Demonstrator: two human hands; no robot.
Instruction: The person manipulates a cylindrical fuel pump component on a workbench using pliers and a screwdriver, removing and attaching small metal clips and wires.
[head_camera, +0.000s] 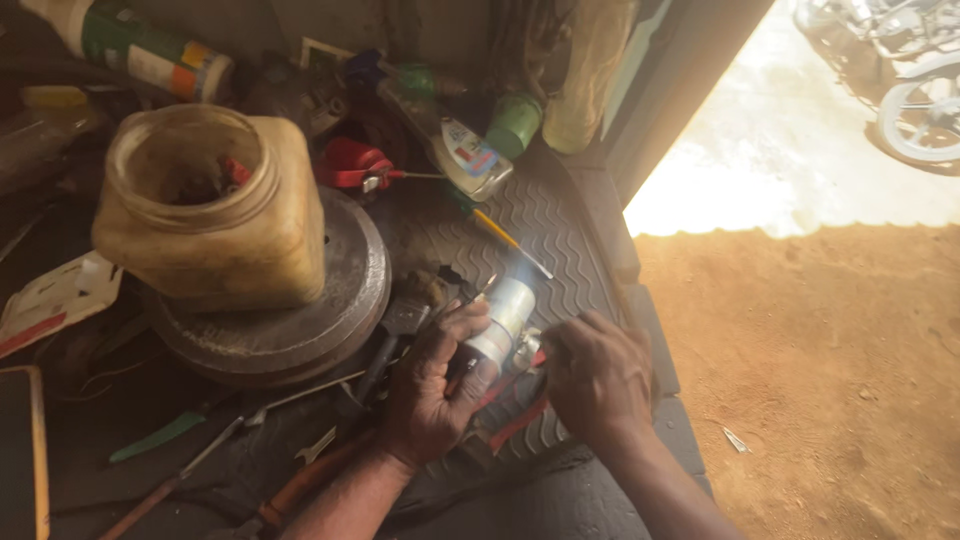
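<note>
A: Two hands on one part. Entry: left hand (435, 385) wraps a small silver cylinder (500, 320), fingers curled around its lower body, thumb across the front. Holding, not pinching.

B: Where does the cylinder sit?

A: Low centre of the view, over a ribbed black mat (560, 225), tilted with its bright end up and away from the person. It seems lifted slightly off the mat, though the hand hides the underside.

B: Right hand?

A: Right hand (598, 380) is just beside the cylinder's near end, knuckles up, fingers bent inward toward it. Fingertips are hidden behind the hand itself, so I cannot tell if they grip anything. Red strips (520, 420) show beneath both hands; wires or handles, unclear.

B: Why that grip?

A: Judgement: the left steadies the body so the right can work at one end. The tilt turns that end toward daylight from the open doorway.

B: Surroundings?

A: Left of the hands, a yellowed plastic jar (210, 205) stands on a round metal disc (300, 310). A screwdriver with a yellow shaft (505, 238) lies on the mat above the cylinder. A white bottle (460, 150) and a red-handled tool (352, 163) lie further back. Loose tools scatter near the left wrist. Bare dirt ground (820, 380) lies to the right, outside.
</note>
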